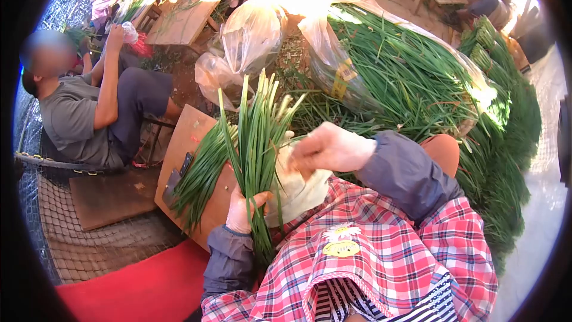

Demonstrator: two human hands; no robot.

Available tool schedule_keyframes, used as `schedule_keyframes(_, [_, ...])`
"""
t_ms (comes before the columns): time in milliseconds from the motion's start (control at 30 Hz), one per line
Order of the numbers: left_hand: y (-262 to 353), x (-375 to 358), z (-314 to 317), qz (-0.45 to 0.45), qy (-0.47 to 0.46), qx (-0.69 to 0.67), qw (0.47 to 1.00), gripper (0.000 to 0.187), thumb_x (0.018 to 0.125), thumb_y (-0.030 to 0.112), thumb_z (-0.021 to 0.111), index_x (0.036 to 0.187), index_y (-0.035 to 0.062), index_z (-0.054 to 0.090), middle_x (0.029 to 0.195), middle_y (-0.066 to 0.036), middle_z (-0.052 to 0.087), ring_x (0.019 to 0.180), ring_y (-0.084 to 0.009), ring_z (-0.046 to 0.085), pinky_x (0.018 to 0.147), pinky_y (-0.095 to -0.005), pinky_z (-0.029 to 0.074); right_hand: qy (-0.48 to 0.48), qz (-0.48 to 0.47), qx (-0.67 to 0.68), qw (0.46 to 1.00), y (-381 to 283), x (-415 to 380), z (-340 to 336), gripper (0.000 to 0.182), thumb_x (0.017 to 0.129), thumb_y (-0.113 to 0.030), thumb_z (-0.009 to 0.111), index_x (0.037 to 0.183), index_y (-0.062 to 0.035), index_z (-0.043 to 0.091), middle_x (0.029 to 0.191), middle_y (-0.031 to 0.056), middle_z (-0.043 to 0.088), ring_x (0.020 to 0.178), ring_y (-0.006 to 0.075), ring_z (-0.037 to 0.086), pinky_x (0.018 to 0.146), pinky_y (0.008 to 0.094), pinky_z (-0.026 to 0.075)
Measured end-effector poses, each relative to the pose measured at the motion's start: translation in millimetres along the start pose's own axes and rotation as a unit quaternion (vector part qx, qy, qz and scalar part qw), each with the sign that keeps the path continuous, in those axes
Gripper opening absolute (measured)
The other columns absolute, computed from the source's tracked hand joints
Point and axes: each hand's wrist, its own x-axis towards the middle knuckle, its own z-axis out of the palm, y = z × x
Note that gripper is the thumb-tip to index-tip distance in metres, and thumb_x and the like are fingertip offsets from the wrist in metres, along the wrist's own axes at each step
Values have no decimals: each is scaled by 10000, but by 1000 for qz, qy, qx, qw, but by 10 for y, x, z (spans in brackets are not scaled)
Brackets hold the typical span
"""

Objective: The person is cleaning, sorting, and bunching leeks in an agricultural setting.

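Note:
My left hand (243, 210) is closed around a bunch of garlic chives (255, 143), held upright with the pale cut ends at the top. To the right of the bunch, my right hand (333, 148) has its fingers curled together and slightly blurred; what they pinch, if anything, cannot be made out. Under that hand lies a whitish cloth (301, 194) over my lap. Another pile of chives (205, 173) rests on the wooden board (182, 134) to the left, beside a dark-handled knife (179, 176).
A clear plastic bag (342, 74) lies partly around a big heap of chives (396, 62) ahead. More bundled chives (500, 119) stack along the right. A seated co-worker (83, 104) is at left, near a wooden table (187, 18). Red cloth (137, 286) covers the lower left.

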Motion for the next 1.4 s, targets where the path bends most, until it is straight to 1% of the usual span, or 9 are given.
schedule_keyframes(100, [38, 62, 35, 3, -5, 4, 1000, 357, 667, -28, 638, 1011, -3, 545, 736, -81, 586, 474, -161, 528, 427, -271, 424, -123, 82, 222, 964, -225, -353, -209, 203, 854, -140, 623, 996, 1, 661, 803, 69, 670, 700, 132, 625, 679, 264, 499])
schedule_keyframes(200, [37, 10, 24, 26, -5, 33, 999, 371, 677, -31, 642, 1034, -3, 545, 763, -91, 600, 481, -157, 528, 433, -270, 429, 122, 207, -442, 864, 250, -191, -255, 579, 747, -278, 743, 1201, 5, 520, 917, 124, 665, 844, 217, 630, 758, 332, 500])
schedule_keyframes(400, [35, 66, 206, 62, -31, -13, 997, 433, 680, -27, 657, 1093, 15, 533, 786, -102, 610, 504, -148, 536, 443, -258, 441, 302, 46, -157, 939, 838, 76, -217, 510, 779, -325, 678, 1197, -67, 543, 814, 108, 668, 801, 228, 634, 724, 333, 495])
schedule_keyframes(667, [51, 225, 150, 67, -32, -31, 997, 462, 700, 39, 670, 1132, 15, 509, 769, -95, 597, 509, -157, 540, 439, -276, 424, -101, 100, 110, 984, -233, -485, 13, 236, 864, -219, 591, 944, -9, 661, 663, 95, 618, 600, 168, 587, 538, 324, 462])
schedule_keyframes(767, [-78, 342, -52, 55, -47, -42, 996, 448, 711, 56, 665, 1132, 12, 515, 786, -104, 605, 514, -163, 542, 443, -278, 429, 129, -208, 286, 926, 44, -863, -255, 212, 867, -187, 564, 931, -5, 650, 620, 82, 597, 491, 165, 541, 445, 338, 422])
schedule_keyframes(933, [17, 228, 4, 62, -43, -84, 994, 434, 711, 47, 653, 1128, 16, 535, 814, -123, 620, 517, -166, 546, 448, -281, 438, 149, 222, 11, 964, 653, -854, -700, 285, 820, -168, 572, 1077, -51, 611, 722, 80, 646, 630, 170, 621, 567, 292, 487])
schedule_keyframes(1067, [42, 158, 76, 53, -54, -72, 995, 432, 688, 32, 655, 1101, 14, 532, 808, -105, 598, 531, -165, 551, 451, -271, 449, 178, 198, -300, 916, 599, -483, -433, 285, 811, -195, 605, 1061, -63, 640, 845, 87, 671, 732, 149, 639, 683, 295, 509])
schedule_keyframes(1133, [7, 125, 148, 43, -48, -40, 997, 431, 689, 13, 653, 1104, 21, 536, 782, -92, 600, 525, -159, 545, 456, -274, 440, 256, 119, -11, 959, 162, -217, -224, 382, 774, -305, 635, 1054, -46, 630, 848, 150, 664, 769, 261, 651, 705, 359, 504])
schedule_keyframes(1400, [-36, 142, 321, 48, -68, -61, 995, 464, 660, 6, 679, 1091, 19, 507, 801, -93, 593, 532, -166, 551, 468, -267, 453, 130, 149, 26, 980, 302, 351, -20, 180, 822, -164, 637, 915, -12, 619, 669, 49, 614, 575, 117, 584, 526, 240, 472])
